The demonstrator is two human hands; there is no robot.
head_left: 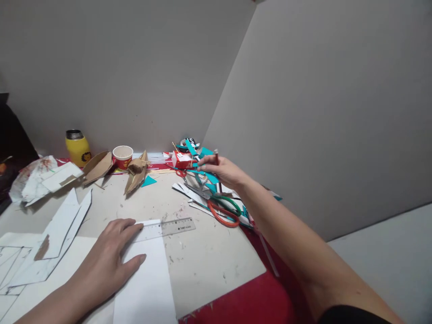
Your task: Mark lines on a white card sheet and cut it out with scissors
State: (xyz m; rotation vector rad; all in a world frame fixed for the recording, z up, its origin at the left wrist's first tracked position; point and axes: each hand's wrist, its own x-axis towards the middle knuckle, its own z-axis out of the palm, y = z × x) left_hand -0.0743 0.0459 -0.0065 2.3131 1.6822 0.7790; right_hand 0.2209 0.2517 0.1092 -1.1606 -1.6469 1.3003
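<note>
My left hand (pixel 113 252) lies flat with its fingers apart, pressing a clear plastic ruler (pixel 177 226) onto a white sheet of paper (pixel 145 283). The ruler crosses the sheet's upper end and sticks out past its right edge. Over the pile at the back right, my right hand (pixel 226 171) is closed around a dark reddish pencil (pixel 216 157), which stands nearly upright. Its fingertips are close to teal paper strips (pixel 211 177). Just below that hand lie scissors with an orange and green handle (pixel 224 218), blades pointing to the upper left.
Along the wall stand a yellow bottle (pixel 77 148), a paper cup (pixel 123 157) and folded cardboard pieces (pixel 136 175). A red box (pixel 182 159) sits in the pile. Cut white pieces (pixel 60 229) and a sheet with drawn lines (pixel 13 265) are at left. Red surface (pixel 243 301) shows at front.
</note>
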